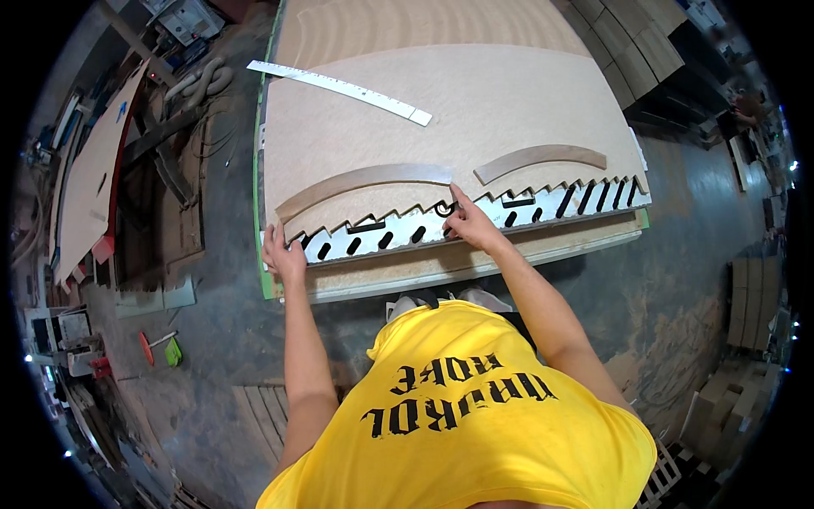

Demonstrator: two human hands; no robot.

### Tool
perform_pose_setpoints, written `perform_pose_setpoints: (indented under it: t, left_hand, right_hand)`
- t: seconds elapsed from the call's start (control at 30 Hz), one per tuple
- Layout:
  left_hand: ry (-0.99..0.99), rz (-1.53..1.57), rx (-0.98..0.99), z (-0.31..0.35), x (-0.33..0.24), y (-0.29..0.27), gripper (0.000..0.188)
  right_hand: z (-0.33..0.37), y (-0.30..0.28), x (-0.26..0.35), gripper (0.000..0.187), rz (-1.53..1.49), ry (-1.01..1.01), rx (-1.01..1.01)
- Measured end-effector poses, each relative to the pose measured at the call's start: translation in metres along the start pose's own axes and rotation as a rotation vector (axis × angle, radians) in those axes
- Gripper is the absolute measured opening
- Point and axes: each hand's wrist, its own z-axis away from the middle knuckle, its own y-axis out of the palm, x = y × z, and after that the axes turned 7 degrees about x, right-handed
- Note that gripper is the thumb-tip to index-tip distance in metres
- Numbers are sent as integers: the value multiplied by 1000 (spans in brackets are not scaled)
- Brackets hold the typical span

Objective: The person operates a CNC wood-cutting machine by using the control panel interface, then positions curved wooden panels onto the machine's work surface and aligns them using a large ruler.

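A long curved wooden strip [365,181] lies on the pale board [475,102], arched away from me. Along its near side runs a silver toothed metal plate [400,238] with slanted slots. My left hand [286,254] rests at the plate's left end, fingers apart, fingertips by the strip's left tip. My right hand [471,224] lies over the plate's middle, its index finger stretched to the strip's right end and the thumb beside a dark round hole. To the right, a shorter curved strip [543,158] lies apart from both hands.
A white ruler [339,90] lies slanted farther up the board. A board with a wavy pattern [407,25] is beyond it. Stacked panels [627,51] stand at far right. On the floor at left are a green dustpan [173,352] and a leaning panel [97,178].
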Motion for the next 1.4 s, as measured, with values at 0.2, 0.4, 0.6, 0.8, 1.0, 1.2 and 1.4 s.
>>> perform_pose_setpoints:
  t: [0.2,0.4,0.6,0.8,1.0,1.2,1.4]
  left_hand:
    - [-35,12,-4,1,-3,1,60]
    - [-40,12,17,-3,0,0,59]
    - [-6,-13,-5,-7,6,5,60]
    - [-50,-12,10,-6,5,4,61]
    - [-56,-12,15,-5,-2,4,61]
    - [-9,-5,15,-11,16,5,62]
    - [-37,-32,37,-9,7,3,61]
  right_hand:
    - [10,-61,25,52,800,-280,-518]
    - [-20,-134,5,49,1023,-271,-418]
    - [-27,-137,9,40,1026,-273,-355]
    - [-32,-137,8,39,1030,-259,-346]
    - [-27,-139,4,36,1044,-229,-376]
    - [-34,-130,2,33,1035,-301,-412]
    - [-31,-132,0,32,997,-351,-401]
